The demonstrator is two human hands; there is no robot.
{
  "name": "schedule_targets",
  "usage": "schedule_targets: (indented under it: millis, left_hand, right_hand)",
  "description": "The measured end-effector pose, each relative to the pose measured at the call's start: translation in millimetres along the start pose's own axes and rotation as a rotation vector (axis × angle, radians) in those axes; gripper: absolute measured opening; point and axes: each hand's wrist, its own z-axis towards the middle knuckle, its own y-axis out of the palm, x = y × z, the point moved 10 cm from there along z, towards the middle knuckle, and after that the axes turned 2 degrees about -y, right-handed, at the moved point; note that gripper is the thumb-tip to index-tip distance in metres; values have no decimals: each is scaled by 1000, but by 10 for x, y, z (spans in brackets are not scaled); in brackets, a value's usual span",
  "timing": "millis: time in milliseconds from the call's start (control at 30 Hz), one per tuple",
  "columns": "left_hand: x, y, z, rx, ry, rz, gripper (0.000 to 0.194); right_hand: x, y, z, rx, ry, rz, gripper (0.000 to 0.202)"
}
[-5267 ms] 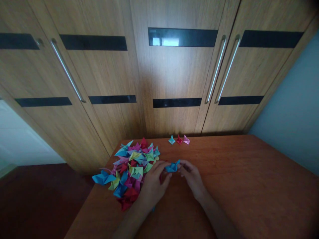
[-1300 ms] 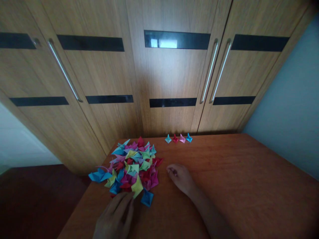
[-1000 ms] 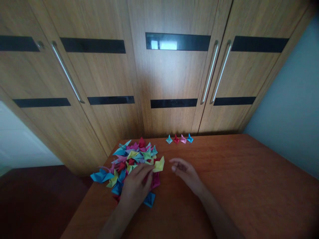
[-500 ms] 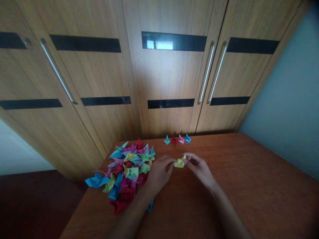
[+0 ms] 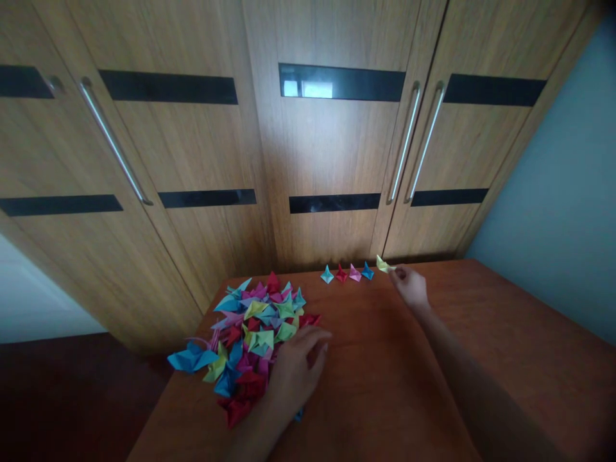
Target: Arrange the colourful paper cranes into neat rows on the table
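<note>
The table (image 5: 366, 366) stands before the cabinet (image 5: 332, 147), with the wall (image 5: 553, 192) to the right. A pile of folded papers (image 5: 260, 333) occupies the table's left portion, extending from near the far left corner along the left edge. A row of four folded papers (image 5: 341, 274) lies at the far edge, right of the pile. A single folded paper (image 5: 384, 264), in the right hand (image 5: 407, 287), is located just right of the row.

Right fingers (image 5: 395, 273) pinch yellow paper piece (image 5: 384, 264).
</note>
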Motion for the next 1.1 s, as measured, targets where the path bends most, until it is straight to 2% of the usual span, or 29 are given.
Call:
schedule_targets:
  millis: [133, 300, 500, 933, 1000, 1100]
  left_hand:
    - [66, -7, -37, -15, 30, -5, 25]
    - [103, 9, -35, -27, 42, 3, 26]
    - [83, 13, -44, -35, 24, 1, 26]
    - [99, -14, -41, -45, 23, 8, 26]
    - [108, -51, -29, -24, 31, 20, 26]
    - [111, -172, -4, 27, 43, 82, 25]
  right_hand:
    - [274, 275, 194, -123, 132, -307, 34]
    - [386, 475, 187, -167, 197, -388, 40]
    - [394, 590, 172, -193, 213, -451, 39]
    - [417, 590, 139, -181, 230, -433, 37]
    - [415, 518, 85, -127, 241, -393, 37]
    - [371, 356, -62, 27, 220, -249, 37]
